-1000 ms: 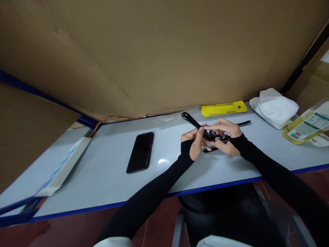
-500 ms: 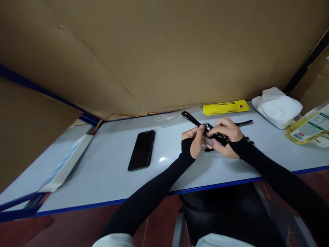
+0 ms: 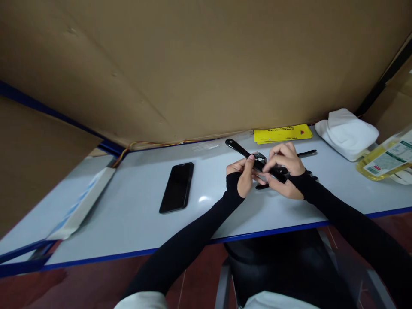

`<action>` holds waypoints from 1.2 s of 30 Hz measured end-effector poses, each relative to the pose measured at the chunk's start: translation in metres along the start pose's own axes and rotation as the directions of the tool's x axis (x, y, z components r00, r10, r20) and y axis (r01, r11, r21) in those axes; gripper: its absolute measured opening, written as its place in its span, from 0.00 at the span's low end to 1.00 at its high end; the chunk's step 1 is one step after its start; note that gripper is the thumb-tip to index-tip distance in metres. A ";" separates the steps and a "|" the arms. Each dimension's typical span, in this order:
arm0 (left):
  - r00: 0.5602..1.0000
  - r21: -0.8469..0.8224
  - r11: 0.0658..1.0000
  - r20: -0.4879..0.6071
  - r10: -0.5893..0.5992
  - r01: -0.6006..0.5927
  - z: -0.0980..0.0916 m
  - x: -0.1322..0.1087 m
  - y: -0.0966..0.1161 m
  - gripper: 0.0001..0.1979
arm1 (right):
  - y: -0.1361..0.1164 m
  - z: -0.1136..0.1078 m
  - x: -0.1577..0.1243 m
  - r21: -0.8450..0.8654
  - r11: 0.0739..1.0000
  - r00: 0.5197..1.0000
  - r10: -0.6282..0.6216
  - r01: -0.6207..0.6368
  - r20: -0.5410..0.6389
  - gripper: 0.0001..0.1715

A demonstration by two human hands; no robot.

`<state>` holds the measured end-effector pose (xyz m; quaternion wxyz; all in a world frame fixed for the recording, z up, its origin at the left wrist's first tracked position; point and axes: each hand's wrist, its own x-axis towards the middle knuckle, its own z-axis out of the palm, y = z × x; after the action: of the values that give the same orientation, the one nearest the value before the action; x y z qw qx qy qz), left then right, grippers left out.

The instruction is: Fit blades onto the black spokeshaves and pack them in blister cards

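Note:
A black spokeshave is held above the table, its left handle angled up and away from me. My left hand is closed on it just left of the middle, thumb on top. My right hand is bent over the right part of the spokeshave, thumb below and curled fingers at its metal middle; the exact fingertip contact is hard to make out. Under and behind my right hand lie more black tools, with one handle sticking out to the right and another dark end below. My hands hide most of them.
A black phone lies left on the white table. Yellow printed cards and clear plastic are along the cardboard back wall. At right are a white cloth and a bottle of yellow liquid. A power strip is far left.
The fingers of my right hand have lifted and shifted slightly at the middle of the spokeshave. My left hand keeps its hold, nearly still.

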<state>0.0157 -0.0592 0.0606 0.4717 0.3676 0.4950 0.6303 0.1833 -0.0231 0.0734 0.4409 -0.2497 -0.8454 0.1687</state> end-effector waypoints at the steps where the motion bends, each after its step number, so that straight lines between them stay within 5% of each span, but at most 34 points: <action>1: 1.000 -0.004 1.000 0.006 -0.002 0.002 0.000 0.000 0.000 0.32 | 0.001 0.000 0.000 -0.032 0.999 0.999 0.022 -0.023 -0.025 0.16; 3: 1.000 -0.005 1.000 0.017 -0.012 0.012 -0.001 0.001 -0.001 0.32 | 0.001 0.001 0.000 -0.082 0.996 0.998 0.033 -0.038 -0.056 0.26; 7: 1.000 0.007 1.000 0.004 -0.009 0.009 -0.001 0.002 -0.002 0.31 | -0.001 0.001 0.000 -0.057 0.997 0.998 -0.046 0.044 -0.031 0.04; 11: 1.000 0.017 1.000 0.016 -0.011 0.011 0.000 0.002 -0.001 0.31 | -0.002 0.001 0.000 -0.067 0.998 0.999 0.007 -0.010 -0.040 0.04; 13: 0.999 0.029 0.999 0.027 -0.021 0.020 0.000 0.002 -0.001 0.30 | -0.001 0.002 0.000 -0.080 0.997 0.999 -0.015 0.012 -0.037 0.12; 16: 1.000 0.036 0.999 0.008 -0.020 0.020 0.000 0.003 0.000 0.29 | 0.002 0.005 -0.001 -0.108 0.991 0.996 -0.080 0.074 -0.046 0.04; 20: 1.000 0.030 0.999 0.004 -0.013 0.012 0.000 0.004 0.001 0.30 | 0.005 0.004 -0.001 -0.151 0.988 0.994 -0.024 0.008 -0.105 0.06; 23: 1.000 0.024 1.000 0.016 -0.019 0.019 0.000 0.003 0.002 0.30 | 0.003 0.002 -0.001 -0.110 0.993 0.995 0.032 -0.042 -0.091 0.21; 28: 1.000 0.027 0.999 0.013 -0.018 0.018 0.000 0.000 0.001 0.30 | -0.001 -0.001 -0.001 -0.006 1.000 0.999 0.026 -0.026 -0.022 0.09; 32: 0.999 0.021 0.999 0.040 -0.029 0.028 0.000 0.001 0.001 0.30 | -0.001 0.000 -0.001 -0.058 0.997 0.998 0.045 -0.048 -0.042 0.29; 36: 1.000 0.029 0.999 0.013 -0.022 0.021 -0.001 0.002 -0.001 0.29 | 0.001 0.000 -0.002 -0.015 1.000 0.999 -0.022 0.022 -0.024 0.03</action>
<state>0.0144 -0.0571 0.0596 0.4763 0.3733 0.5049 0.6155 0.1839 -0.0236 0.0719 0.4512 -0.2457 -0.8438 0.1548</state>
